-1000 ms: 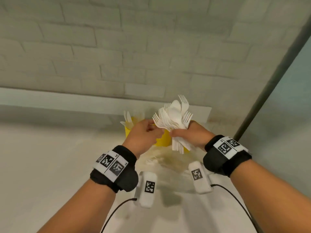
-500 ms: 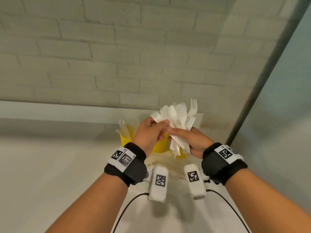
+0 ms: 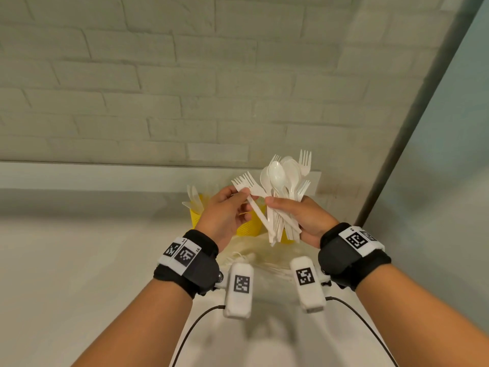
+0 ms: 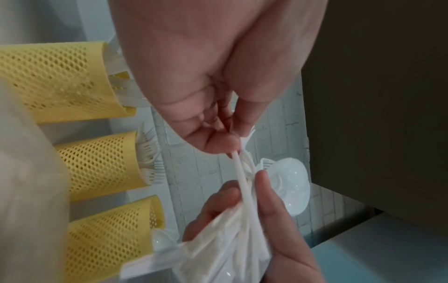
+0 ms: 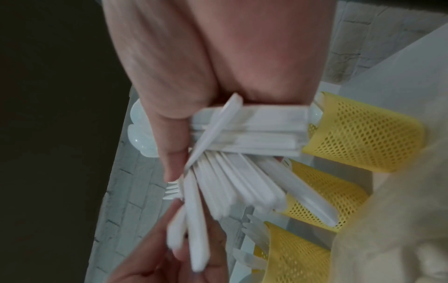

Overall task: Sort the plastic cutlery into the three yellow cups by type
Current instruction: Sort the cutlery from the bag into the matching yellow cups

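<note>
My right hand point(image 3: 288, 207) grips a bundle of white plastic forks and spoons point(image 3: 284, 181), heads up. My left hand point(image 3: 246, 197) pinches a white fork point(image 3: 247, 182) by its neck; the fork tilts left out of the bundle while its handle still crosses the other handles. Three yellow mesh cups stand in a row behind and below the hands. The left wrist view shows the knife cup point(image 4: 55, 80), the fork cup point(image 4: 97, 164) and the spoon cup point(image 4: 109, 235). From the head camera only the knife cup point(image 3: 197, 218) is mostly in sight.
A crumpled cream bag point(image 3: 254, 252) lies on the white table point(image 3: 79, 260) just before the cups. A pale brick wall point(image 3: 185, 88) rises behind them, and a dark post point(image 3: 397, 144) with a grey panel stands at the right.
My left hand has taken hold of a fork and drawn its head out to the left of the bundle. Both hands have come slightly nearer to me.
</note>
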